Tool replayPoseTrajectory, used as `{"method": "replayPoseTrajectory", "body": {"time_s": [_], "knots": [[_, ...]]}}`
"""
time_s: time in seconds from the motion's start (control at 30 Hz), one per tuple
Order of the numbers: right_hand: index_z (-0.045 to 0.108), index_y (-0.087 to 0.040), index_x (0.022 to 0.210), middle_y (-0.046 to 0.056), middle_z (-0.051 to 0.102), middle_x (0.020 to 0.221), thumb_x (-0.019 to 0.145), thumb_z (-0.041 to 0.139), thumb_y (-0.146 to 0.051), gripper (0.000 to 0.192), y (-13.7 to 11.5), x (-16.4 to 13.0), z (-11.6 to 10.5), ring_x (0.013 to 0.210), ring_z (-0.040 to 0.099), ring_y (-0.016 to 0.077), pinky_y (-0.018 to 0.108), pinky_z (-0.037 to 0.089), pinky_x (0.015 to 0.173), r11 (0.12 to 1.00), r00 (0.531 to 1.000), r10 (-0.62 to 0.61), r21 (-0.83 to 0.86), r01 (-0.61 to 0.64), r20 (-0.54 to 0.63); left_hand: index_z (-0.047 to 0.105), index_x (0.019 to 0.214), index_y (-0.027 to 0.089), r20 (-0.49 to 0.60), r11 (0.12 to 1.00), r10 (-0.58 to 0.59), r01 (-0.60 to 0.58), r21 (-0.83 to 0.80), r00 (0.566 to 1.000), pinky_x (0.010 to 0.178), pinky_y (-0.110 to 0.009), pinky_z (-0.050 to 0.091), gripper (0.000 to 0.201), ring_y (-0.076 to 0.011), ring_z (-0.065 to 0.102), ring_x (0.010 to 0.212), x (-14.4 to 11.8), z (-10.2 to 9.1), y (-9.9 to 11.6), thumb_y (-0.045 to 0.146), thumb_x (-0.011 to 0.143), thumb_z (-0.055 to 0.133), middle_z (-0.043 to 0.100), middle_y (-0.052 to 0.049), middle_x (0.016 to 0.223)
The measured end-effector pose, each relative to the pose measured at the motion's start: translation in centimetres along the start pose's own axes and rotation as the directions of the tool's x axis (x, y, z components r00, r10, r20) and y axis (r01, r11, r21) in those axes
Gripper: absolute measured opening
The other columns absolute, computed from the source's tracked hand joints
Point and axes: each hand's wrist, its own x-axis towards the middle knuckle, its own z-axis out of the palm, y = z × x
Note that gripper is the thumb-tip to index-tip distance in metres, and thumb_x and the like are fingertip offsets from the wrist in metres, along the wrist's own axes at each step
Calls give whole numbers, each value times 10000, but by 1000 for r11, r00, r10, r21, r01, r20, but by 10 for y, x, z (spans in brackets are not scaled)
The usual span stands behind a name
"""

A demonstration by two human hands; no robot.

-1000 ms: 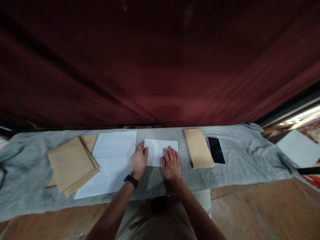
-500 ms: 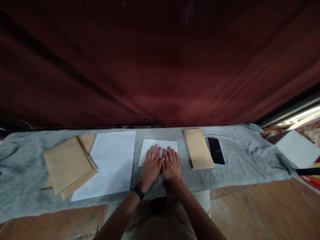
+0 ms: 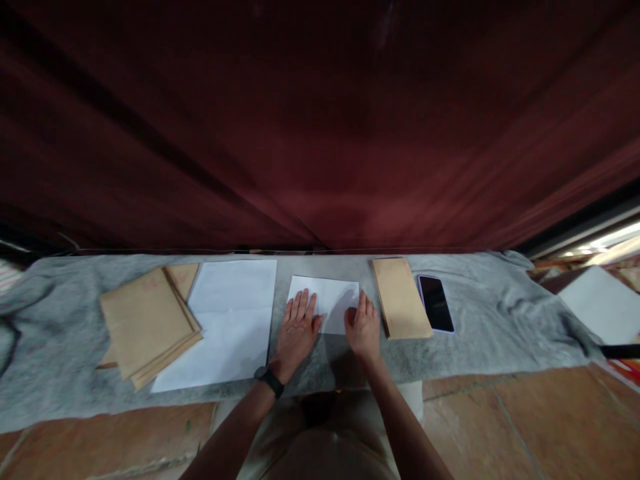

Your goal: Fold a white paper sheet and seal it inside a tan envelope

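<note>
A small folded sheet of white paper point(image 3: 333, 303) lies on the grey cloth in front of me. My left hand point(image 3: 299, 327) rests flat on its left part, fingers spread and pointing away from me. At the paper's right edge is my right hand point(image 3: 363, 328), fingers loosely bent and the thumb apart from them over the paper. It grips nothing that I can see. Larger white sheets point(image 3: 235, 287) with a crease lie left of my left hand. To the right of my right hand is a stack of brown envelopes point(image 3: 404, 300).
More brown envelopes point(image 3: 145, 320) lie fanned on the left, overlapping the large sheets. A phone point(image 3: 436, 303) with a dark screen touches the right stack. Grey cloth point(image 3: 490, 313) covers the narrow surface. Behind it rises a dark red wall-like panel point(image 3: 320, 167). A white sheet point(image 3: 600, 303) shows far right.
My hands have moved apart from the paper's middle: the left slightly left, the right to the right edge with its fingers bending. The view has shifted a little.
</note>
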Motion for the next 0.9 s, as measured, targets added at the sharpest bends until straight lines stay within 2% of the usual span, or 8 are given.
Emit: {"method": "replayPoseTrajectory", "body": {"time_s": [0.1, 0.23, 0.33, 0.43, 0.57, 0.63, 0.77, 0.9], "knots": [[485, -88, 1408, 173, 680, 1068, 963, 458, -268, 481, 2, 18, -3, 954, 668, 277, 404, 537, 874, 990, 992, 123, 71, -125, 28, 426, 1554, 127, -13, 1000, 1, -1, 5, 1000, 1267, -538, 242, 591, -312, 269, 1557, 0, 0, 1, 433, 1050, 379, 373, -166, 1640], [627, -162, 1116, 103, 680, 927, 897, 521, -285, 273, 6, 34, -7, 832, 663, 229, 310, 502, 749, 923, 946, 299, 211, -320, 129, 440, 1544, 117, -14, 1000, 3, -3, -12, 1000, 1270, -534, 239, 586, -309, 277, 1554, 0, -1, 1, 423, 1048, 380, 387, -174, 1632], [625, -211, 905, 24, 640, 747, 863, 521, -315, 153, 8, 37, -8, 698, 611, 195, 280, 464, 652, 874, 936, 296, 341, -346, 192, 449, 1538, 127, -22, 999, 2, -3, -48, 1000, 1274, -536, 228, 581, -305, 282, 1553, -1, -2, 1, 428, 1047, 377, 407, -168, 1623], [560, -228, 728, -32, 548, 608, 849, 507, -359, 187, 2, 39, -13, 592, 541, 161, 257, 430, 585, 861, 943, 247, 396, -318, 222, 433, 1546, 140, -51, 990, 5, -13, -143, 999, 1273, -556, 226, 579, -304, 286, 1553, -2, -4, -2, 435, 1053, 363, 411, -166, 1622], [583, -206, 833, -31, 578, 633, 903, 487, -450, 271, -17, 51, -43, 578, 537, 151, 242, 427, 534, 776, 958, 213, 563, -285, 191, 317, 1603, 200, -179, 916, -126, 44, -400, 976, 1272, -512, 266, 572, -247, 291, 1554, -2, -14, -8, 421, 1076, 306, 353, -127, 1661], [614, -193, 926, 1, 646, 726, 950, 476, -474, 314, -27, 61, -69, 635, 586, 163, 253, 474, 577, 719, 981, 169, 669, -187, 94, 291, 1612, 227, -247, 840, -257, 90, -535, 934, 1277, -459, 271, 561, -217, 286, 1554, 0, -23, -10, 414, 1084, 278, 328, -107, 1673], [659, -203, 1078, 83, 736, 1038, 1000, 503, -420, 278, -42, 66, -114, 989, 688, 222, 349, 551, 881, 830, 984, -44, 542, 133, -174, 315, 1596, 224, -285, 708, -443, 137, -693, 850, 1284, -423, 256, 560, -209, 306, 1542, 3, -43, -9, 452, 1087, 264, 349, -105, 1656], [677, -230, 1138, 86, 725, 1197, 1033, 420, -242, 278, -34, 36, -107, 1219, 639, 219, 446, 482, 1107, 839, 923, -378, 392, 377, -79, 369, 1563, 211, -282, 647, -535, 171, -743, 796, 1272, -406, 286, 553, -209, 375, 1500, -1, -58, -10, 473, 1087, 263, 423, -123, 1601]]}}
